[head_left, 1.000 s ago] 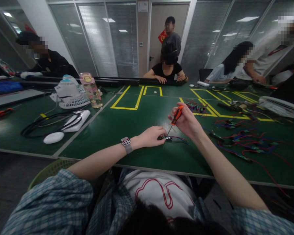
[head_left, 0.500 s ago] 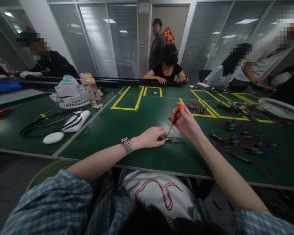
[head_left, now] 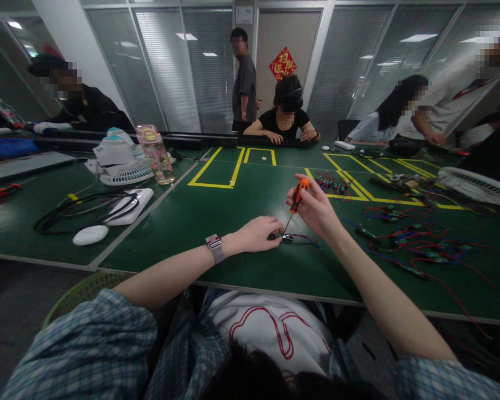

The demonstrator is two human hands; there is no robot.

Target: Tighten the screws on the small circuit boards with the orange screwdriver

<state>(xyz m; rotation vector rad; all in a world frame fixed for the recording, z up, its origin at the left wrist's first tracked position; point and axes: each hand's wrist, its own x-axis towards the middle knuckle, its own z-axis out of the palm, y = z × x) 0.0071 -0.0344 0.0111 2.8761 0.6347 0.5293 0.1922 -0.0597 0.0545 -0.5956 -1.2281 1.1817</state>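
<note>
My left hand (head_left: 263, 233) rests on the green table, its fingers closed on a small wired circuit board (head_left: 286, 238). Red and blue wires trail from the board to the right. Above it, my right hand (head_left: 312, 205) grips a screwdriver (head_left: 299, 195) by its orange and black handle. The thin shaft slants down to the left, and its tip meets the board beside my left fingertips. Exactly what the tip touches is too small to make out.
Several wired boards (head_left: 400, 239) lie to the right, with a further bunch (head_left: 331, 183) beyond my right hand. A white fan (head_left: 123, 158), a bottle (head_left: 156, 155), a black cable (head_left: 87, 214) and a white mouse (head_left: 90, 235) are at left. People sit across the table.
My right fingers have shifted slightly on the screwdriver handle, the index finger lifting. My left hand and the board keep their place. A person standing at the back has moved left.
</note>
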